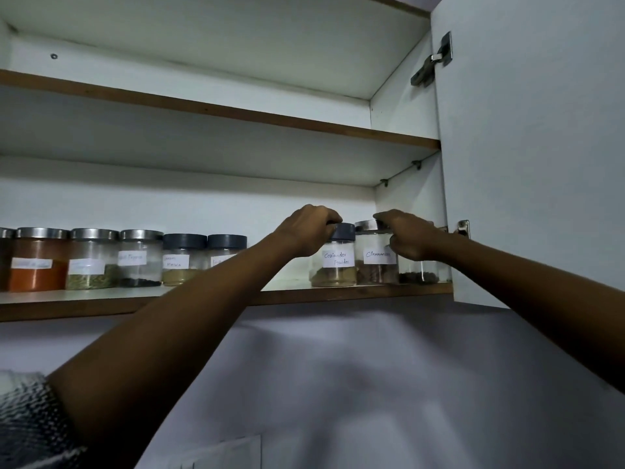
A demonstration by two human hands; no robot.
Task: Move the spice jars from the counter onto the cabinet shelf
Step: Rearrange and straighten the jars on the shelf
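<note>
Left hand [306, 231] curled over the dark lid of the coriander jar [334, 264], standing on the cabinet shelf [101, 301]; right hand [411, 236] wrapped round the steel-lidded cinnamon jar [377, 257], touching beside it; fingers closed on both. Probably glass: rigid, smooth, breakable, light since nearly empty; best gripped around lid or upper wall, set down gently.

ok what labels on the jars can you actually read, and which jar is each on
"Coriander Powder": white label on the dark-lidded jar under the left hand.
"Cinnamon": label on the metal-lidded jar gripped by the right hand.
"Masala", second line only: label on the dark-lidded jar.
Other jars' labels: too blurred to read.
</note>
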